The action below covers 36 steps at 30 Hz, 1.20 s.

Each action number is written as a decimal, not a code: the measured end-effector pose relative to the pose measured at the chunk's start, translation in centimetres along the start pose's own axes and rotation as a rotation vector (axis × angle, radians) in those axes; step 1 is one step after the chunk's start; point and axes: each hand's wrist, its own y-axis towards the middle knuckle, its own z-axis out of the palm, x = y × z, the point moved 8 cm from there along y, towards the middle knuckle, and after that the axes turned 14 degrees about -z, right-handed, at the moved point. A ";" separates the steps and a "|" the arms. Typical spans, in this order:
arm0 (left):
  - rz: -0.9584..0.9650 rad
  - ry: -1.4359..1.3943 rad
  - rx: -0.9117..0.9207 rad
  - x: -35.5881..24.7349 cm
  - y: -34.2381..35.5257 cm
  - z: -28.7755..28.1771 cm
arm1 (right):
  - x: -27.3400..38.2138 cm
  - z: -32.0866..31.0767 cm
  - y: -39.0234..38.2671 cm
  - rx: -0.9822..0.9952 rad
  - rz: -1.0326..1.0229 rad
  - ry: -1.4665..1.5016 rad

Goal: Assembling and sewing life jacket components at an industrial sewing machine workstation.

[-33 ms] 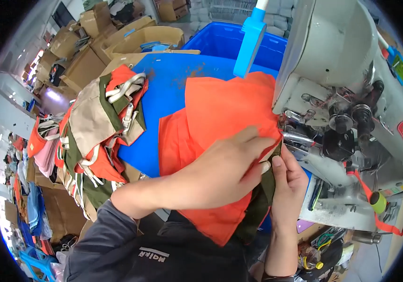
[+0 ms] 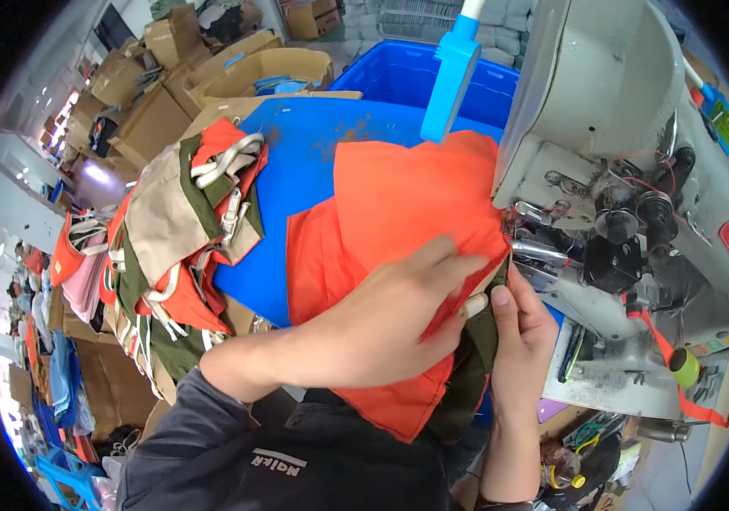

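An orange cloth piece [image 2: 415, 192] with a dark green layer [image 2: 462, 387] lies on the blue tabletop, its right edge under the head of a sewing machine [image 2: 590, 111]. My left hand [image 2: 398, 311] is bent over the orange cloth, a fold of it between thumb and fingers; the thumb is mostly hidden. Close to those fingertips shows a small off-white strap end or buckle [image 2: 473, 305]. Just below the machine's presser area, my right hand [image 2: 524, 319] pinches the cloth's green-and-beige edge between thumb and fingers.
Sewn pieces in orange, green and beige with white straps [image 2: 173, 217] are heaped at left on the blue tabletop [image 2: 300, 140]. Beyond stand a blue bin [image 2: 390, 68] and cardboard boxes [image 2: 156, 119]. A blue lamp-like fixture [image 2: 452, 85] hangs above. Red tape [image 2: 692, 409] dangles at right.
My left hand has shifted slightly left, baring more of the off-white strap end. The lower orange flap has moved a little. Loose red thread now loops at the machine head. My right hand stays put.
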 end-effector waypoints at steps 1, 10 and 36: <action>0.001 -0.002 0.005 -0.1 -0.5 -0.6 | 0.3 0.2 -0.3 0.066 0.002 -0.065; 0.018 0.247 -0.068 -0.2 -0.8 1.1 | 0.8 0.1 -0.7 0.226 -0.036 -0.297; -0.344 0.025 0.438 0.7 -0.2 0.4 | 2.4 3.6 -2.5 0.106 -0.286 -0.555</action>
